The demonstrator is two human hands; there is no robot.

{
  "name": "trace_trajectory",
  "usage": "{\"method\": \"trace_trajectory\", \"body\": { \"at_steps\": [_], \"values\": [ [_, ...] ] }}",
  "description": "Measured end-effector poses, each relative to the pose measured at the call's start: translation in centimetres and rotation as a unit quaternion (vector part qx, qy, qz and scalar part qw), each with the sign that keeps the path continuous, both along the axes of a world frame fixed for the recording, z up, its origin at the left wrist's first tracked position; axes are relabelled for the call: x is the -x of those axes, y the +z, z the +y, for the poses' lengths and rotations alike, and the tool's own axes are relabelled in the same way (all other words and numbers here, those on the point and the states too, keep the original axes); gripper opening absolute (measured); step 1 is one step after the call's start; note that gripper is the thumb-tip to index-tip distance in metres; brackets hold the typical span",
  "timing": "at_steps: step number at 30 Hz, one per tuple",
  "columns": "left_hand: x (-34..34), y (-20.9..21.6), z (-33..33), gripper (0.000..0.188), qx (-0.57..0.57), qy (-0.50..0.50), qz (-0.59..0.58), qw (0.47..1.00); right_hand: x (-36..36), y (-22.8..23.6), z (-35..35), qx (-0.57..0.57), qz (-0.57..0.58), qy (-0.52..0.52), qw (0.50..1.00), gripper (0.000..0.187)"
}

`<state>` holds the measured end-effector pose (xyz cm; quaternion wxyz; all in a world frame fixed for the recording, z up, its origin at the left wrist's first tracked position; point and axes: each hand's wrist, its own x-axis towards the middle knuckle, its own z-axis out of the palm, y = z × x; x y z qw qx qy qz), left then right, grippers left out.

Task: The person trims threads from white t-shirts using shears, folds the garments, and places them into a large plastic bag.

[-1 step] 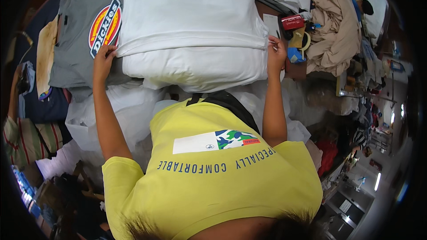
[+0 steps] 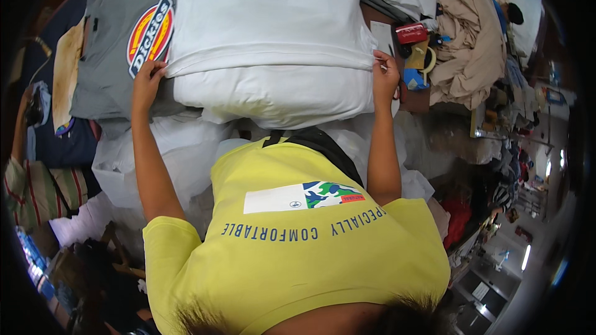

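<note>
Left hand (image 2: 149, 84) and right hand (image 2: 386, 75) each hold, in a narrow pinching grip, opposite ends of a folded edge of the white shirt (image 2: 267, 9), which lies spread right beside a gray printed shirt (image 2: 108, 37).

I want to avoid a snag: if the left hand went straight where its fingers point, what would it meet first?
The white garment, most likely: the left hand seems to pinch its side, though exact depth is unclear.
</note>
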<state>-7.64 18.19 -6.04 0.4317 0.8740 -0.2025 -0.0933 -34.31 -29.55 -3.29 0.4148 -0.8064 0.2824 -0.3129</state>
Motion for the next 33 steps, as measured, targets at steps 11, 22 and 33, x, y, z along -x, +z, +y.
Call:
{"method": "trace_trajectory", "body": {
  "at_steps": [11,22,33],
  "values": [
    [-1.3,0.2,0.4,0.015,0.027,0.009,0.076,0.997,-7.3,0.1,6.0,0.163,0.1,0.234,0.953,0.019],
    [2.4,5.6,-3.3,0.008,-0.181,-0.233,-0.399,0.868,-8.8,1.7,8.0,0.214,0.289,0.248,0.9,0.019],
    [10.4,8.1,-12.7,0.015,-0.232,-0.267,-0.149,0.923,-16.1,15.2,0.2,0.376,0.312,0.074,0.869,0.023]
  ]
}}
